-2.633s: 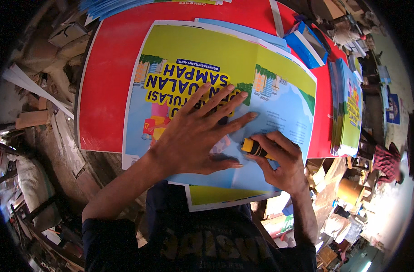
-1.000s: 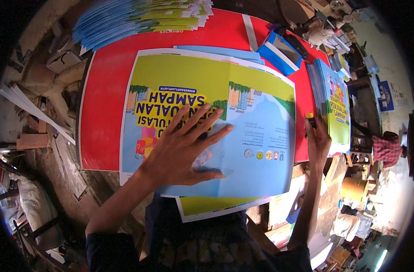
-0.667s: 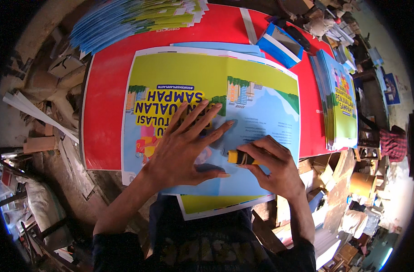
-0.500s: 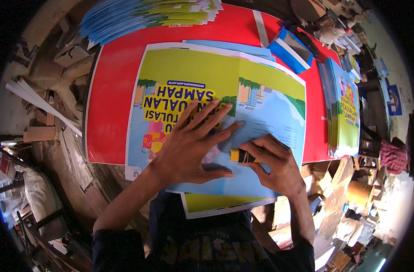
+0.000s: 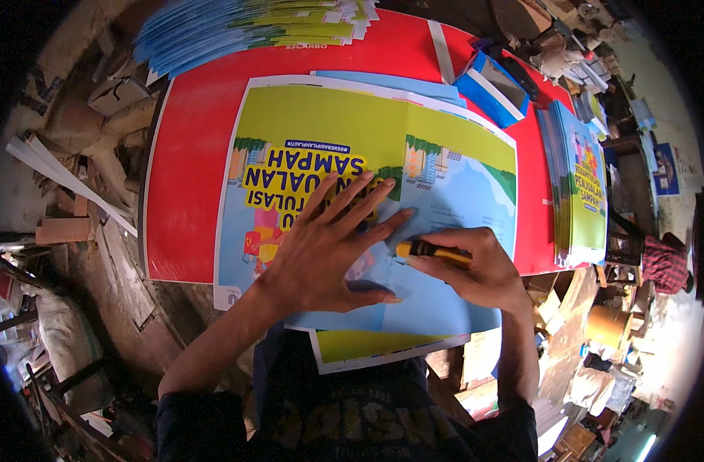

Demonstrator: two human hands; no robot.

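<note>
A large printed sheet [image 5: 313, 112], green and light blue with upside-down lettering, lies spread out in front of me, with a crease down its middle. My left hand [image 5: 317, 250] rests on its left half, fingers spread, pressing it flat. In my right hand [image 5: 487, 269] is a yellow-and-black tool [image 5: 437, 252], which looks like a box cutter. Its yellow end points left, close above the crease. A small thin mark shows on the paper under that end; I cannot make out what it is. More printed sheets [image 5: 360, 346] stick out under the near edge.
A red board [image 5: 186, 192] lies beneath the sheets. At the far left fans a pile of printed sheets [image 5: 244, 35]. A blue box [image 5: 492, 88] stands at the far right, beside a stack of folded booklets [image 5: 587, 185]. Wood scraps [image 5: 63, 231] and long white strips [image 5: 67, 181] lie to the left.
My right hand has turned and lifted slightly, so the tool now lies more sideways with more of its handle showing. My left hand stays in place.
</note>
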